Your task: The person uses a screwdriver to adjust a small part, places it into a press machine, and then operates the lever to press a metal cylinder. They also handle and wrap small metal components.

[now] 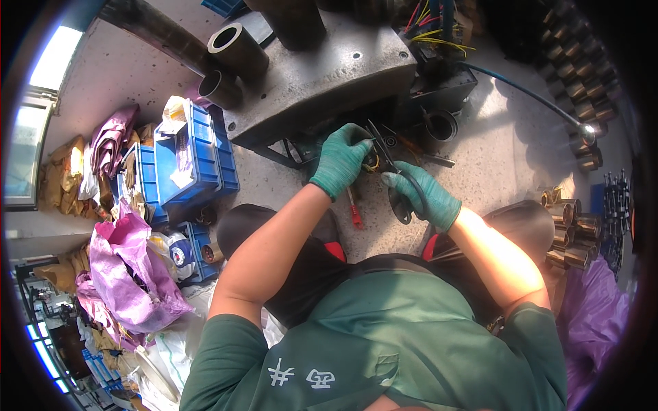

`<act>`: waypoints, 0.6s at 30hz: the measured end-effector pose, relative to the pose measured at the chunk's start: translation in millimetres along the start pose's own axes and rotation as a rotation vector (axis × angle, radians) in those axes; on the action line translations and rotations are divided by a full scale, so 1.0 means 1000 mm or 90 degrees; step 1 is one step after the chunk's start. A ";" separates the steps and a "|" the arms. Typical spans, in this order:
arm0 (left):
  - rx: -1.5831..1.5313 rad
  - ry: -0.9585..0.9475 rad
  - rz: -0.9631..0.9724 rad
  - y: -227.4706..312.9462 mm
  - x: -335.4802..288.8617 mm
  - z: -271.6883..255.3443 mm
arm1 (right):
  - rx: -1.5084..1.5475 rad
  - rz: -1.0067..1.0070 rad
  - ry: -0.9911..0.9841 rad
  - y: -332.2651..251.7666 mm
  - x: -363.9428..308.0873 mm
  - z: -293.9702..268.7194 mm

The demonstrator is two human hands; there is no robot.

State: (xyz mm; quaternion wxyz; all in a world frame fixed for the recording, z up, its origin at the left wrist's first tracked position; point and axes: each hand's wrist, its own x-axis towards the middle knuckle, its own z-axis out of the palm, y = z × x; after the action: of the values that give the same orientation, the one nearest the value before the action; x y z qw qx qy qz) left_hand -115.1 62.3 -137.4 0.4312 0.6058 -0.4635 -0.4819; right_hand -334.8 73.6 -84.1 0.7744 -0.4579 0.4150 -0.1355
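My right hand [426, 195], in a green knit glove, is closed round the black handles of a pair of scissors [416, 183]. Their dark blades point up and away, beside the fingertips of my left hand [341, 159]. That hand wears a matching glove, and its thumb and fingers are pinched together. What it pinches is too small to make out. A small yellowish loop [373, 164] shows just below those fingertips. Both hands are in front of the dark underside of a heavy metal machine block [329, 75]. On the floor beneath them lies a red-handled tool [356, 216].
Thick metal tubes [241, 55] stand on the block. Stacked blue crates [195, 161] and a purple sack [130, 267] are at the left. A dark ring-shaped part [441, 126] sits beyond my right hand. Brass-coloured cylinders [572, 233] are piled at the right, below a blue hose [521, 89].
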 end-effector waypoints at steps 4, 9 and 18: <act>0.029 -0.024 -0.013 0.003 -0.002 0.000 | 0.049 -0.012 -0.025 0.002 0.002 0.001; 0.033 -0.037 -0.008 0.006 -0.002 0.003 | 0.054 -0.023 -0.020 0.005 0.002 -0.003; 0.005 -0.042 -0.040 0.012 -0.004 0.002 | -0.012 -0.035 -0.016 0.003 0.001 -0.005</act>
State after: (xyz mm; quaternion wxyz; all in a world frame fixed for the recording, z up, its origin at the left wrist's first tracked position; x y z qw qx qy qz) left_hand -119.8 64.0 -125.1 0.3982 0.6057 -0.4597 -0.5131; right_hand -337.9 71.7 -88.4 0.7711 -0.4782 0.3938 -0.1472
